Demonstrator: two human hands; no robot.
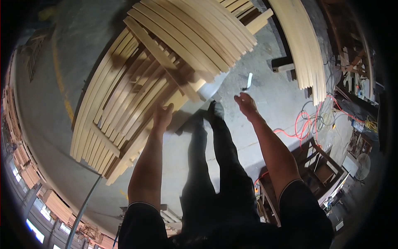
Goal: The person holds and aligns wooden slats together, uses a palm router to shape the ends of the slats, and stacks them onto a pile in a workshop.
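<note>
A large stack of long pale wooden slats [137, 79] lies ahead of me, layered crosswise with spacer strips. My left hand [162, 117] is stretched out and rests against the near edge of that stack, fingers on the slat ends. My right hand [245, 102] hangs in the air to the right of the stack, fingers loosely curled and holding nothing. My dark trouser legs and one shoe [215, 110] show between my arms, over a grey concrete floor [265, 95].
A second bundle of curved-looking slats [304, 45] lies at the upper right. Orange cables [302, 124] trail over the floor on the right beside a dark wooden frame [319, 166]. More timber stacks [20, 162] line the far left.
</note>
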